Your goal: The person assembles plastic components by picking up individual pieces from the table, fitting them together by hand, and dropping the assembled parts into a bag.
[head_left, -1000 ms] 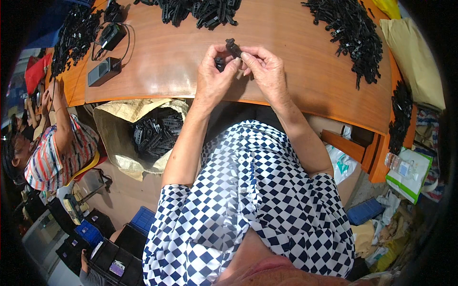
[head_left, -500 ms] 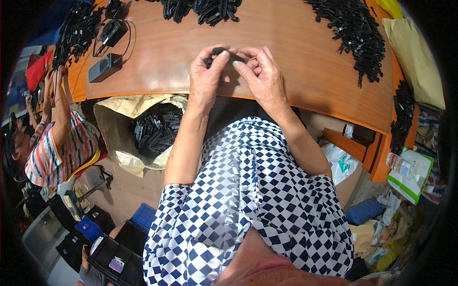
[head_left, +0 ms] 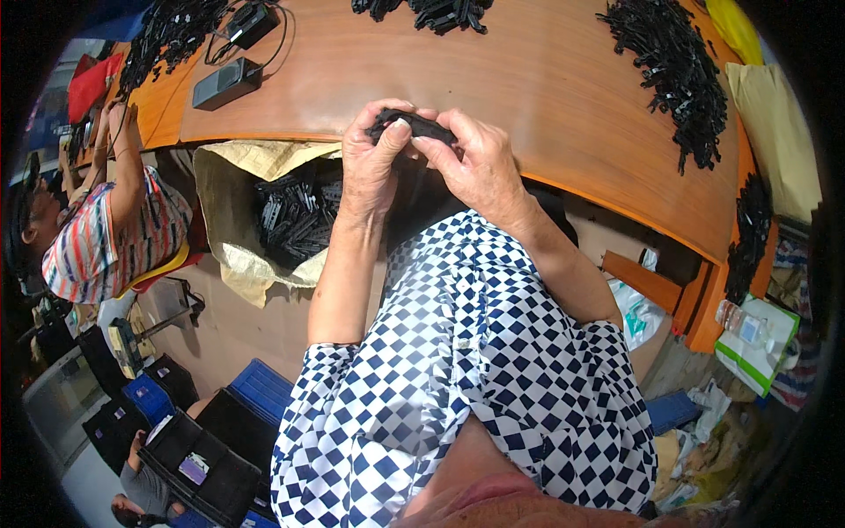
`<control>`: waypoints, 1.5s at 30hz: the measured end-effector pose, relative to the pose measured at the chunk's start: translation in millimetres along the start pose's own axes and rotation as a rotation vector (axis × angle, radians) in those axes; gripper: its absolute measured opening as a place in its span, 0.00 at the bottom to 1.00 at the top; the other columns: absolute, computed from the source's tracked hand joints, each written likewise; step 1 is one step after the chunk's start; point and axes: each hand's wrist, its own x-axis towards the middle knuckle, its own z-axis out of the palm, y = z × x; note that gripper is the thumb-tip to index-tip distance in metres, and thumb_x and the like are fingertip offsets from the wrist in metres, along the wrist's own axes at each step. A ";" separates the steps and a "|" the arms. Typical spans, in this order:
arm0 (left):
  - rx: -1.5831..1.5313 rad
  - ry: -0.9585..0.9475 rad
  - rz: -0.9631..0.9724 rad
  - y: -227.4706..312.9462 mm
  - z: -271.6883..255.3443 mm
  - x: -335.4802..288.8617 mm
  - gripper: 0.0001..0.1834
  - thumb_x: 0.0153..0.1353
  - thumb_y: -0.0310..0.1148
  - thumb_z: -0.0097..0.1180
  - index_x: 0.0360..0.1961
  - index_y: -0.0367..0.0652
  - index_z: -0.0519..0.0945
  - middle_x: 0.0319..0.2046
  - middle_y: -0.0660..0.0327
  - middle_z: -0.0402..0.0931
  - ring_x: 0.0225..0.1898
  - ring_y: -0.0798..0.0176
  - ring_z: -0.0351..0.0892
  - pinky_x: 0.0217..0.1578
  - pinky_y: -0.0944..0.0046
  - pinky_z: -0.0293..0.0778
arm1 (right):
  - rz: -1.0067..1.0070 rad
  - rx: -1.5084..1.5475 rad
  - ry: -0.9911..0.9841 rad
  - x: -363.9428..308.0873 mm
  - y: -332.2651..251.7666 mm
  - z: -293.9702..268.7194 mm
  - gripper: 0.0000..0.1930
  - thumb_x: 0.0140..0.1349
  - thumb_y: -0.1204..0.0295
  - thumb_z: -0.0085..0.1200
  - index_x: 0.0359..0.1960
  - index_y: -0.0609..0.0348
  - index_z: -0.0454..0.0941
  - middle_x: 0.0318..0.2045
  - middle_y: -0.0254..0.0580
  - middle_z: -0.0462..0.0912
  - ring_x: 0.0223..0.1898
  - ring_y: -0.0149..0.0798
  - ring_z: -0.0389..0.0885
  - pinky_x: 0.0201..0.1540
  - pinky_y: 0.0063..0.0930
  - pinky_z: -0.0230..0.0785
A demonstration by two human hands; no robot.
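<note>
A slim, elongated black piece is held level between my two hands, over the near edge of the wooden table. My left hand closes round its left end, with the thumb pressed on top. At the other end my right hand pinches it between thumb and curled fingers. The fingers cover part of the piece, so whether it is one part or several together I cannot tell. Loose heaps of narrow black plastic parts lie on the table at the right, with a smaller heap at the far middle.
A grey-black box and a corded black device stand at the table's left. Below the edge, an open woven sack holds black parts. A co-worker in a striped shirt works at the far left. Black and blue crates stand lower left.
The hands have drawn slightly nearer to me, and the black piece now shows stretched between them. The whole view has shifted a little.
</note>
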 end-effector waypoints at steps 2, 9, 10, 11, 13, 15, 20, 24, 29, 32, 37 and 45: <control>-0.010 0.000 0.006 -3.5 -3.1 -4.7 0.14 0.58 0.31 0.61 0.44 0.41 0.75 0.40 0.54 0.80 0.36 0.67 0.79 0.33 0.73 0.75 | -0.062 -0.101 -0.002 -1.5 2.8 3.4 0.13 0.55 0.70 0.62 0.35 0.65 0.74 0.30 0.50 0.82 0.29 0.43 0.84 0.27 0.32 0.74; -0.105 0.102 -0.117 1.0 -9.3 -29.2 0.16 0.61 0.33 0.58 0.48 0.42 0.71 0.47 0.53 0.76 0.39 0.68 0.77 0.31 0.73 0.73 | 0.017 0.139 0.002 -11.1 4.2 26.7 0.08 0.57 0.72 0.59 0.36 0.62 0.78 0.22 0.42 0.82 0.23 0.37 0.83 0.26 0.27 0.73; -0.065 0.128 -0.098 1.7 -14.4 -35.2 0.15 0.61 0.32 0.58 0.47 0.41 0.71 0.46 0.53 0.76 0.39 0.68 0.77 0.31 0.73 0.73 | 0.075 0.232 -0.033 -15.7 9.6 35.0 0.09 0.58 0.71 0.57 0.39 0.61 0.78 0.22 0.42 0.82 0.24 0.36 0.84 0.27 0.26 0.74; -0.023 0.153 -0.078 3.4 -19.4 -41.2 0.14 0.61 0.32 0.58 0.47 0.41 0.72 0.46 0.54 0.77 0.38 0.69 0.77 0.31 0.73 0.73 | 0.128 0.272 -0.156 -17.4 16.8 37.5 0.13 0.58 0.66 0.58 0.41 0.61 0.78 0.27 0.45 0.83 0.29 0.39 0.84 0.33 0.31 0.75; 0.211 0.256 -0.035 12.0 -33.5 -56.9 0.12 0.61 0.29 0.56 0.45 0.41 0.72 0.40 0.58 0.78 0.36 0.71 0.76 0.32 0.74 0.72 | -0.035 -0.067 -0.300 -17.3 12.7 36.8 0.19 0.56 0.61 0.59 0.44 0.60 0.77 0.32 0.49 0.83 0.35 0.46 0.83 0.39 0.38 0.74; 0.577 0.335 -0.051 31.6 -51.4 -70.5 0.12 0.62 0.27 0.55 0.46 0.39 0.73 0.35 0.61 0.79 0.34 0.71 0.76 0.33 0.71 0.72 | 0.080 -0.074 -0.581 -20.0 8.9 27.3 0.24 0.54 0.59 0.60 0.48 0.62 0.73 0.40 0.51 0.80 0.40 0.53 0.80 0.43 0.42 0.72; 1.710 0.306 -0.014 77.3 -72.7 -95.4 0.19 0.55 0.28 0.60 0.49 0.42 0.75 0.34 0.53 0.79 0.35 0.55 0.78 0.38 0.62 0.73 | 0.138 0.055 -0.394 -19.1 17.3 -12.2 0.18 0.59 0.68 0.58 0.48 0.62 0.73 0.41 0.45 0.80 0.32 0.33 0.80 0.37 0.27 0.72; 1.838 0.092 0.415 87.7 -47.5 -59.5 0.21 0.51 0.24 0.62 0.48 0.41 0.76 0.36 0.53 0.78 0.38 0.51 0.77 0.39 0.58 0.72 | 0.296 -0.021 -0.155 -19.2 25.2 -63.5 0.12 0.62 0.71 0.55 0.45 0.61 0.76 0.35 0.40 0.81 0.32 0.28 0.78 0.37 0.22 0.72; 1.681 -0.158 0.387 59.2 28.1 35.8 0.11 0.54 0.22 0.57 0.40 0.42 0.78 0.34 0.54 0.77 0.35 0.52 0.77 0.36 0.58 0.72 | 0.287 -0.340 0.151 -14.5 50.7 -138.1 0.09 0.61 0.68 0.55 0.39 0.61 0.77 0.33 0.48 0.81 0.34 0.44 0.83 0.35 0.32 0.74; 1.631 -0.357 0.533 35.4 52.8 89.3 0.09 0.58 0.25 0.56 0.41 0.42 0.79 0.34 0.53 0.76 0.32 0.50 0.78 0.32 0.59 0.72 | 0.086 -0.639 0.288 -16.8 78.5 -184.0 0.06 0.59 0.73 0.54 0.38 0.57 0.78 0.31 0.45 0.78 0.33 0.45 0.79 0.35 0.34 0.72; 1.943 -0.404 0.315 5.4 59.8 140.0 0.11 0.57 0.35 0.59 0.39 0.45 0.77 0.35 0.53 0.72 0.36 0.48 0.77 0.34 0.53 0.74 | -0.085 -1.153 0.316 5.8 90.6 -247.2 0.12 0.55 0.79 0.53 0.42 0.53 0.77 0.34 0.40 0.75 0.37 0.42 0.74 0.40 0.35 0.68; 2.084 -0.454 0.260 7.8 61.3 150.4 0.14 0.54 0.34 0.60 0.39 0.43 0.72 0.35 0.55 0.74 0.36 0.48 0.78 0.34 0.52 0.74 | -0.146 -1.582 -0.179 47.2 81.3 -278.3 0.10 0.53 0.76 0.50 0.38 0.58 0.76 0.38 0.40 0.71 0.43 0.41 0.72 0.43 0.32 0.67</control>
